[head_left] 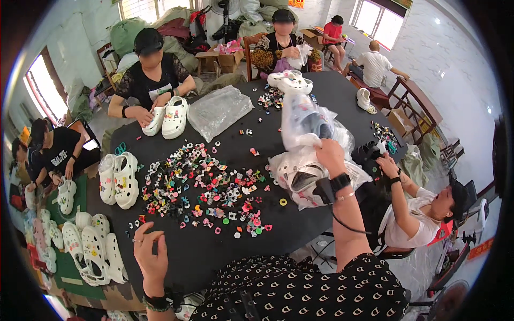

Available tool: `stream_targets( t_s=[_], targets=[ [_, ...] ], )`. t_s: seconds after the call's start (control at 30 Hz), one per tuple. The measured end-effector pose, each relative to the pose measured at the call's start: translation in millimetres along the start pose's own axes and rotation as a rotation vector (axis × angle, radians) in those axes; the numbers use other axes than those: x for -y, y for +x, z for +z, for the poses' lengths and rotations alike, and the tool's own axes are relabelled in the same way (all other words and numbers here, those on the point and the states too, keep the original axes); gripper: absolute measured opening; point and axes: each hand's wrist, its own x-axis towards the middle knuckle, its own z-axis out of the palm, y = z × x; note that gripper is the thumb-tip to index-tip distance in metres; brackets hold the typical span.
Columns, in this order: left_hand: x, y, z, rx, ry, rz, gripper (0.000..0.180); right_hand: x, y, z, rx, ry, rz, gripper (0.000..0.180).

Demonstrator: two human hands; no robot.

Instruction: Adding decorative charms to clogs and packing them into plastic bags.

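Observation:
My right hand (330, 156) reaches over the table and grips the gathered edge of a clear plastic bag (297, 125). Pale and dark shapes show through the film; what they are is hard to make out. Just below it lies another plastic bag (292, 182) with white and dark clogs inside. My left hand (149, 253) hovers over the near left table edge, fingers curved and apart, with nothing in it. Beyond it spreads a heap of small colourful shoe charms (198, 182). A pair of white clogs (126, 180) with charms stands left of the heap.
The black table (230, 139) also bears a flat plastic bag (220, 112) and white clogs (293, 84) at the far end. More white clogs (93, 251) stand on a green mat at left. Across the table a person handles clogs (174, 117); another person (415, 214) sits at right.

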Motion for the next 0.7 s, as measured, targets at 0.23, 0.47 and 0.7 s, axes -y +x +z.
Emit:
stream_targets(
  t_s=[0.23, 0.47, 0.7],
  targets=[
    [17.2, -35.5, 2.8, -0.062, -0.059, -0.197, 0.01, -27.0, 18.7, 19.4, -0.042, -0.023, 0.126, 0.036],
    [30.6, -71.6, -0.3, -0.08, -0.092, -0.348, 0.007, -47.8, 20.0, 15.8, -0.156, 0.088, 0.155, 0.061],
    [87.5, -138.0, 4.3, -0.067, 0.019, -0.473, 0.006, -57.8, 26.8, 21.6, -0.601, -0.31, -0.246, 0.079]
  ],
)
